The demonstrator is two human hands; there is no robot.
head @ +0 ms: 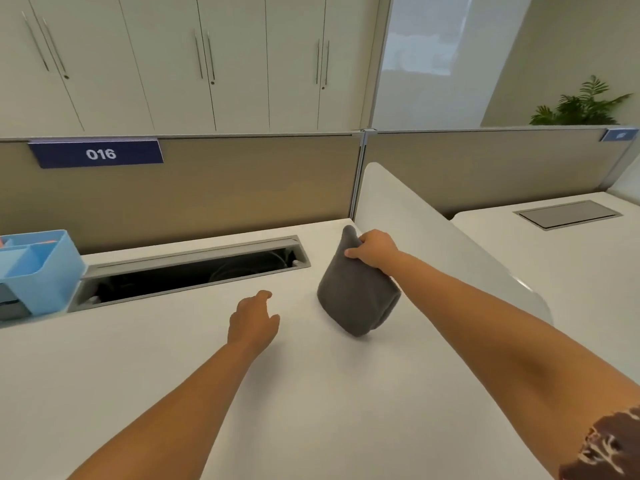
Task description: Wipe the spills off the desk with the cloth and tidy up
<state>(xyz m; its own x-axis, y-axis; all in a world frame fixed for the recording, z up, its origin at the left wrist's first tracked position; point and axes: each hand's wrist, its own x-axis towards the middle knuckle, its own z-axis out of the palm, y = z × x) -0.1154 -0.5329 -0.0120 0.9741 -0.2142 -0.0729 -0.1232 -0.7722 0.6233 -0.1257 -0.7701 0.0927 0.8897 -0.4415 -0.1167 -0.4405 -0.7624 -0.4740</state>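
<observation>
A folded dark grey cloth (353,296) hangs from my right hand (375,249), which grips its top corner at the right back of the white desk (173,368). The cloth's lower fold touches or nearly touches the desktop. My left hand (254,322) hovers low over the middle of the desk, left of the cloth, fingers loosely apart and holding nothing. No spill shows on the desk surface.
A light blue desk organiser (41,268) stands at the far left. An open cable trough (194,271) runs along the back edge under the tan partition (207,188). A white rounded divider (433,230) borders the desk on the right, with a neighbouring desk (554,265) beyond.
</observation>
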